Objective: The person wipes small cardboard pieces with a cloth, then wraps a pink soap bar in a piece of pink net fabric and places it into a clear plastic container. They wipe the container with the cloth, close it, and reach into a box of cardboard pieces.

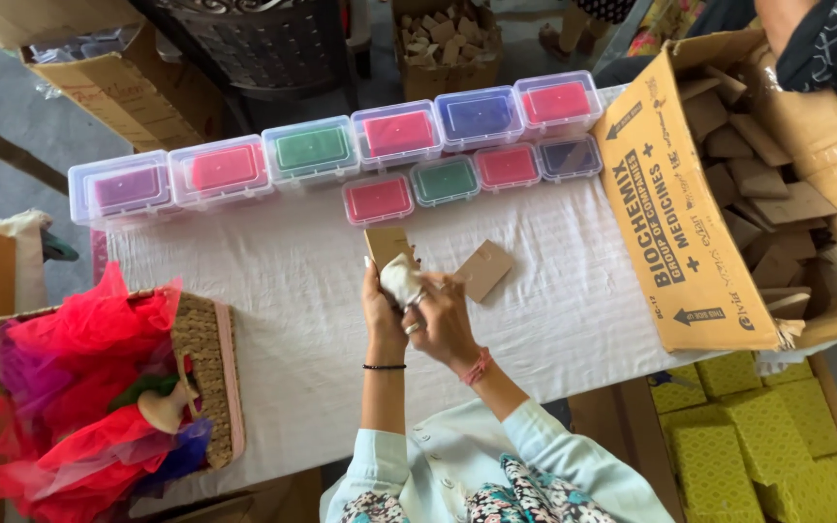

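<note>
— Two hands, both busy. What are they on?

— My left hand [383, 312] grips a small brown card box [387, 245], fingers wrapped round its lower end. My right hand [441, 320] is closed on a white cloth [402, 280], pressing it against the box.

— Which way does the box run?

— Its long axis points away from me, toward the far edge, nearly upright in my grip above the white tablecloth [293, 291].

— And around that?

— A flat brown card [484, 270] lies just right of my hands. Beyond it, two rows of clear plastic boxes [313, 151] with coloured blocks. Right, an open carton [690, 203] of brown pieces; left, a wicker basket [207, 378] with red netting.
</note>
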